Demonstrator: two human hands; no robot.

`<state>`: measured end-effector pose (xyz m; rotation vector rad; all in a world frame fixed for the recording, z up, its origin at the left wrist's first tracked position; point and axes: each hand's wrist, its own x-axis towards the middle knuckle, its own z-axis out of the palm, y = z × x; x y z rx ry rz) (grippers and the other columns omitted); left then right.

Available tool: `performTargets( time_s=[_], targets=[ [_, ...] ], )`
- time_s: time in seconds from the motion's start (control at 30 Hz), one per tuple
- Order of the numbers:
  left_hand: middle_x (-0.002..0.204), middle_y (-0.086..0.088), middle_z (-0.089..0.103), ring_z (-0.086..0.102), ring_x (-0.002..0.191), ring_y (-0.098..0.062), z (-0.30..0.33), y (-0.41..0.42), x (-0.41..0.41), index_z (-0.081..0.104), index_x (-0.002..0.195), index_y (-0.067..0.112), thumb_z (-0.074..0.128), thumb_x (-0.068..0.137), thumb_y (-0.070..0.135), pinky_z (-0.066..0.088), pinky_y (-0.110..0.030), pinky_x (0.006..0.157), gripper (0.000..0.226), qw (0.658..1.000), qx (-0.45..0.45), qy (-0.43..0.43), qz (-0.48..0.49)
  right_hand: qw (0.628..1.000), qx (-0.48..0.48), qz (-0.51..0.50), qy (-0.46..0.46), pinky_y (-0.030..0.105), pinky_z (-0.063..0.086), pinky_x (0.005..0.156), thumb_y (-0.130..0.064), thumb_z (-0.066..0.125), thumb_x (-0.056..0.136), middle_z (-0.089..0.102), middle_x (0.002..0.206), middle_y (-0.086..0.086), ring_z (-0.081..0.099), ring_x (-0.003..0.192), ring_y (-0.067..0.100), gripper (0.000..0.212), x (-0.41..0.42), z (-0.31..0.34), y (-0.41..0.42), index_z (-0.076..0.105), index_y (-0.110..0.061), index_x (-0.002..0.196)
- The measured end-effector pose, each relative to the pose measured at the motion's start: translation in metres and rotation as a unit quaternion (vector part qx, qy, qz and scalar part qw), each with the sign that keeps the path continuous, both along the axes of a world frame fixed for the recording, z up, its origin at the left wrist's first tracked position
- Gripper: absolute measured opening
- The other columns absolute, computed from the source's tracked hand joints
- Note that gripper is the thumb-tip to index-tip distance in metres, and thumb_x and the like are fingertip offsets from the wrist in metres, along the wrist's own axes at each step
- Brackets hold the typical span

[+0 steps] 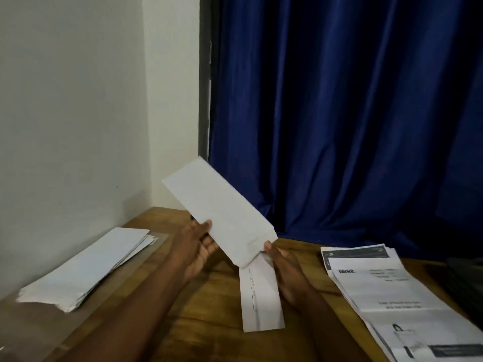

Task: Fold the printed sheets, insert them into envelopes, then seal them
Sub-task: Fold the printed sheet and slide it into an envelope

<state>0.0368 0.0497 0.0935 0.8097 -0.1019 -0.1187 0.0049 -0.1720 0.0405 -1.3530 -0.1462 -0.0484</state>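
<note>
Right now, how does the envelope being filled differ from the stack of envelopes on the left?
The held envelope is raised off the table and tilted; the envelope stack lies flat on the wooden table. The held envelope has a folded sheet sticking out of its lower end; the stack shows none. Both are plain white.

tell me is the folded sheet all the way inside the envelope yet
No, only partly in. Most of the folded sheet hangs out below the mouth of the envelope, which the left hand holds tilted up.
</note>
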Motion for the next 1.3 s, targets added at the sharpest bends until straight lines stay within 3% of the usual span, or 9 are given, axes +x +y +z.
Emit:
performTargets(
  time_s=[0.07,0.17,0.3,0.43,0.6,0.73,0.87,0.97,1.3],
  targets=[
    [0.118,-0.013,0.074,0.073,0.107,-0.03,-0.016,-0.015,0.003,0.06,0.127,0.009,0.057,0.102,0.008,0.063,-0.045,0.082,0.025,0.999,0.036,0.018,-0.016,0.998,-0.013,-0.049,0.023,0.046,0.058,0.092,-0.039,0.075,0.089,0.076,0.115,0.011,0.072,0.106,0.03,0.038,0.004,-0.002,-0.003,0.074,-0.013,0.116],
    [0.114,-0.013,0.075,0.075,0.097,-0.03,-0.03,-0.018,0.006,0.063,0.122,0.01,0.063,0.1,0.019,0.062,-0.04,0.073,0.023,0.982,0.168,0.075,-0.033,0.986,-0.075,-0.139,0.051,0.031,0.061,0.074,-0.037,0.075,0.088,0.08,0.099,0.002,0.077,0.088,0.019,0.031,0.012,-0.006,-0.013,0.075,-0.013,0.108],
    [0.095,-0.012,0.078,0.071,0.07,-0.022,-0.038,-0.006,0.008,0.065,0.114,0.01,0.071,0.095,0.033,0.058,-0.033,0.061,0.03,0.9,0.425,0.068,-0.067,0.973,-0.1,-0.179,0.102,0.024,0.054,0.059,-0.03,0.068,0.094,0.079,0.089,-0.001,0.075,0.079,0.017,0.016,0.021,-0.01,-0.028,0.071,-0.017,0.102],
    [0.085,0.01,0.075,0.068,0.075,-0.004,-0.046,-0.008,0.015,0.071,0.096,0.029,0.076,0.086,0.037,0.054,-0.022,0.067,0.013,0.769,0.614,-0.165,0.072,0.967,-0.122,-0.177,0.135,0.029,0.046,0.063,-0.021,0.062,0.092,0.069,0.09,0.003,0.065,0.081,0.02,0.003,0.032,-0.008,-0.035,0.065,-0.019,0.09],
    [0.161,0.022,0.023,0.022,0.148,-0.004,-0.038,-0.032,0.035,0.026,0.151,0.047,0.077,0.082,0.042,0.027,-0.033,0.122,0.086,0.606,0.679,-0.415,-0.024,0.964,-0.13,-0.173,0.157,0.033,0.049,0.067,-0.015,0.062,0.09,0.062,0.087,0.006,0.06,0.079,0.021,0.004,0.035,-0.01,-0.039,0.059,-0.016,0.087],
    [0.167,0.016,-0.017,-0.021,0.153,-0.014,-0.025,-0.062,0.058,-0.015,0.156,0.044,0.08,0.078,0.041,-0.005,-0.045,0.126,0.122,0.434,0.762,-0.473,-0.085,0.971,-0.107,-0.169,0.135,0.034,0.053,0.065,-0.016,0.066,0.083,0.07,0.072,0.005,0.067,0.069,0.021,0.004,0.032,-0.014,-0.042,0.067,-0.013,0.083],
    [0.168,0.014,-0.003,-0.013,0.155,-0.018,-0.035,-0.081,0.071,-0.021,0.15,0.054,0.081,0.074,0.052,-0.003,-0.051,0.126,0.127,0.455,0.742,-0.484,-0.088,0.973,-0.108,-0.173,0.106,0.028,0.058,0.057,-0.029,0.077,0.068,0.079,0.08,-0.004,0.076,0.074,0.018,0.024,0.034,-0.021,-0.044,0.075,-0.019,0.089],
    [0.161,0.009,0.009,0.004,0.153,-0.023,-0.047,-0.081,0.077,-0.027,0.144,0.059,0.078,0.068,0.061,0.002,-0.052,0.126,0.129,0.467,0.732,-0.495,-0.046,0.971,-0.109,-0.181,0.113,0.016,0.052,0.047,-0.023,0.08,0.08,0.077,0.076,-0.003,0.074,0.068,0.016,0.008,0.037,-0.027,-0.041,0.073,-0.02,0.082],
    [0.148,-0.005,0.045,0.043,0.137,-0.025,-0.051,-0.078,0.073,0.02,0.161,0.028,0.074,0.067,0.072,0.012,-0.06,0.123,0.117,0.413,0.664,-0.612,0.118,0.964,-0.139,-0.209,0.086,0.023,0.055,0.064,-0.026,0.081,0.08,0.076,0.076,-0.015,0.073,0.076,0.007,0.01,0.039,-0.026,-0.041,0.072,-0.026,0.079]
  ],
)
